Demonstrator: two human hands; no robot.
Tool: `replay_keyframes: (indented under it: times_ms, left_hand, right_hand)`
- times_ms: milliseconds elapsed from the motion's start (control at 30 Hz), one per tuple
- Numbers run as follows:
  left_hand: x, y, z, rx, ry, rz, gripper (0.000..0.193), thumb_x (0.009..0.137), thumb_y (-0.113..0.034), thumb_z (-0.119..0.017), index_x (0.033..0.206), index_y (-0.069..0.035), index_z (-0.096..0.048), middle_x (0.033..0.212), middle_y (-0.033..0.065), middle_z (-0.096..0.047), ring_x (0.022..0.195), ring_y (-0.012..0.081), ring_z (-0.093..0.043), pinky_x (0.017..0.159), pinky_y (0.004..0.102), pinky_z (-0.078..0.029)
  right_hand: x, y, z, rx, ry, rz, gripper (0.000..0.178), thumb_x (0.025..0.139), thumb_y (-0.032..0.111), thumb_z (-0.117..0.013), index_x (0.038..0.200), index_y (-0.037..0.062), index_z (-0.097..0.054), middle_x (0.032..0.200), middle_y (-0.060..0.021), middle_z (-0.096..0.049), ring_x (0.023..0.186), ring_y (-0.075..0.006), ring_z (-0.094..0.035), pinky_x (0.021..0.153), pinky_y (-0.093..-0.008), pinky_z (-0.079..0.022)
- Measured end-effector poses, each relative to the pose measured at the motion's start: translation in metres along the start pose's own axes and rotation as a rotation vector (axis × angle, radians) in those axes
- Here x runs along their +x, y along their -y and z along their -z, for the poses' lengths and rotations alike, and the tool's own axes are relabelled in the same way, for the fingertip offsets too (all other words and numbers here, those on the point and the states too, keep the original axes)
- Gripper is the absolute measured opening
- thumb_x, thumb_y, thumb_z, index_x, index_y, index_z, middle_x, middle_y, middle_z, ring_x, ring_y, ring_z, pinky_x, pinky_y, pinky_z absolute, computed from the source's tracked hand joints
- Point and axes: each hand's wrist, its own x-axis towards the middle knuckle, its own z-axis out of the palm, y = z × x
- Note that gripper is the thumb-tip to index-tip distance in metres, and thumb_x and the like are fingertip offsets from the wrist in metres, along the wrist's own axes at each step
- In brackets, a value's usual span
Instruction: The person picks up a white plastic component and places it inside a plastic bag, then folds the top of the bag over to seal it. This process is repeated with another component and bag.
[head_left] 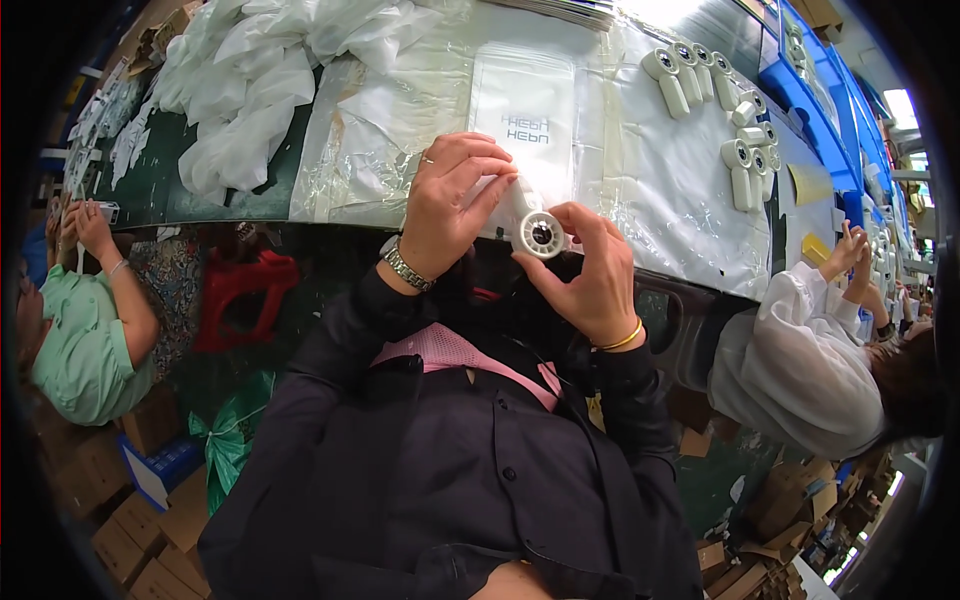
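Observation:
A small white handheld fan (540, 235) with a round slotted head and a dark centre is held over the table's front edge. The fingertips of my left hand (450, 205) pinch the far end of its handle. My right hand (592, 270) grips the fan's head at its rim between thumb and fingers. Just beyond my hands lies a stack of clear and white plastic bags (522, 95) with printing on them. Several similar white fans (668, 80) rest in a loose group on the plastic-covered table at the far right.
A heap of thin white plastic bags (250, 90) covers the table's far left. Blue bins (805, 80) line the right side. Co-workers in a green top (95, 340) and a white top (790, 360) sit to either side. A red stool (240, 300) stands left below the table.

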Motion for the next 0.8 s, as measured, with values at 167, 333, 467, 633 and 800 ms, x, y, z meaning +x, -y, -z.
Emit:
replay_keyframes:
  times_ms: [167,333,467,633,800]
  left_hand:
    - [-0.001,-0.003,0.0,-0.029,0.011,-0.045,0.014,0.09,-0.003,-0.082,0.104,-0.004,-0.078,0.112,0.0092,-0.075,0.114,0.0316,-0.068,0.101,0.0421,-0.053]
    - [-0.001,-0.004,0.0,-0.045,-0.022,-0.067,0.011,0.089,-0.004,-0.082,0.098,-0.006,-0.077,0.106,0.0075,-0.076,0.109,0.03,-0.069,0.095,0.0405,-0.053]
    - [-0.003,-0.006,-0.001,-0.068,-0.036,-0.061,0.012,0.089,-0.002,-0.082,0.099,-0.006,-0.077,0.106,0.0076,-0.076,0.108,0.0302,-0.07,0.094,0.0405,-0.054]
    - [-0.007,0.0,0.0,-0.097,0.012,-0.129,0.018,0.088,-0.004,-0.083,0.104,-0.006,-0.076,0.109,0.0067,-0.076,0.111,0.0305,-0.069,0.094,0.0407,-0.053]
    - [0.001,-0.016,0.006,0.035,0.081,-0.094,0.041,0.084,-0.011,-0.088,0.122,-0.009,-0.072,0.131,0.0089,-0.07,0.126,0.0324,-0.063,0.107,0.0449,-0.048]
  right_hand:
    - [0.011,0.006,-0.006,-0.059,-0.03,-0.056,0.056,0.078,0.019,-0.098,0.123,0.0078,-0.067,0.113,-0.0096,-0.078,0.089,-0.0265,-0.078,0.083,-0.0397,-0.059]
    - [0.016,-0.002,-0.012,-0.034,-0.082,0.032,0.051,0.081,0.014,-0.095,0.124,0.0094,-0.07,0.116,-0.0098,-0.078,0.084,-0.0224,-0.078,0.075,-0.036,-0.059]
    - [0.014,-0.003,-0.018,0.01,-0.12,0.052,0.051,0.084,0.011,-0.093,0.128,0.0091,-0.069,0.121,-0.0098,-0.076,0.081,-0.019,-0.077,0.069,-0.0323,-0.057]
    - [0.018,0.003,-0.03,0.055,-0.233,-0.137,0.054,0.087,0.009,-0.091,0.134,0.0087,-0.067,0.121,-0.0082,-0.072,0.064,-0.0131,-0.064,0.061,-0.0293,-0.05]
    - [0.009,0.007,-0.026,-0.072,-0.334,-0.194,0.052,0.091,0.009,-0.087,0.137,0.0079,-0.064,0.109,-0.0051,-0.071,0.054,-0.0105,-0.047,0.054,-0.0297,-0.042]
